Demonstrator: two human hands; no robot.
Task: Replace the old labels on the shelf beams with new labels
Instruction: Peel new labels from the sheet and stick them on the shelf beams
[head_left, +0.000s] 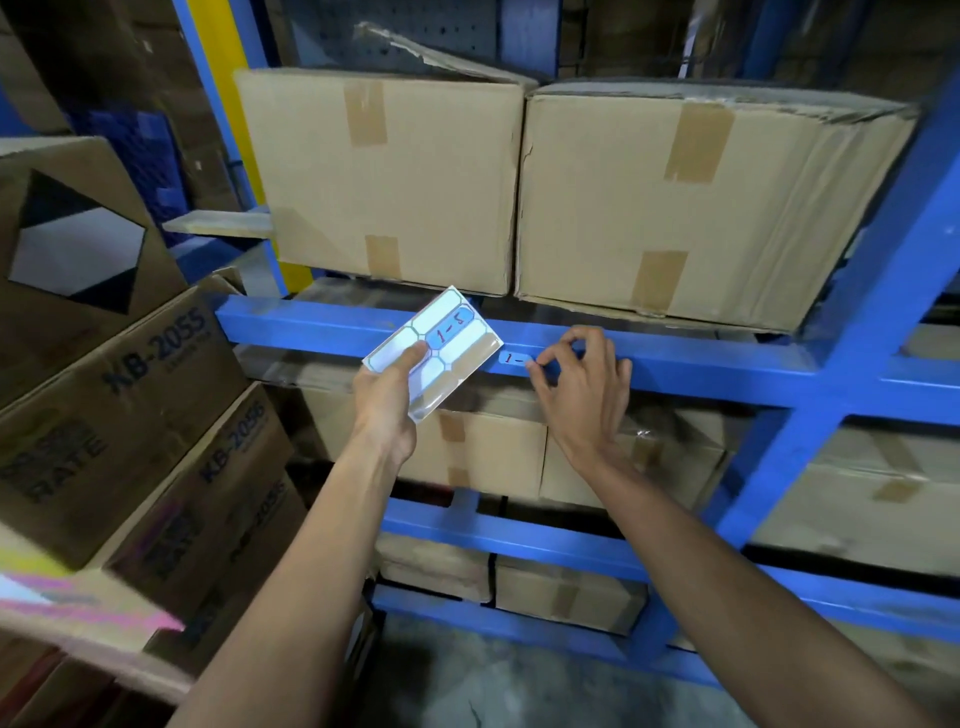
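My left hand (387, 395) holds a white label sheet (441, 345) in front of the blue shelf beam (675, 358). One blue label marked "1-5" (451, 330) remains on the sheet; the other slots look blank. A small blue label (514, 358) with red writing sits on the beam's front face. My right hand (582, 382) pinches the right end of that label with thumb and fingertips, hiding part of it.
Two taped cardboard boxes (519, 187) stand on the shelf above the beam. More boxes (519, 452) fill the lower shelves. Stacked printed cartons (130, 405) crowd the left. A blue upright post (852, 322) rises at the right. Grey floor (493, 680) lies below.
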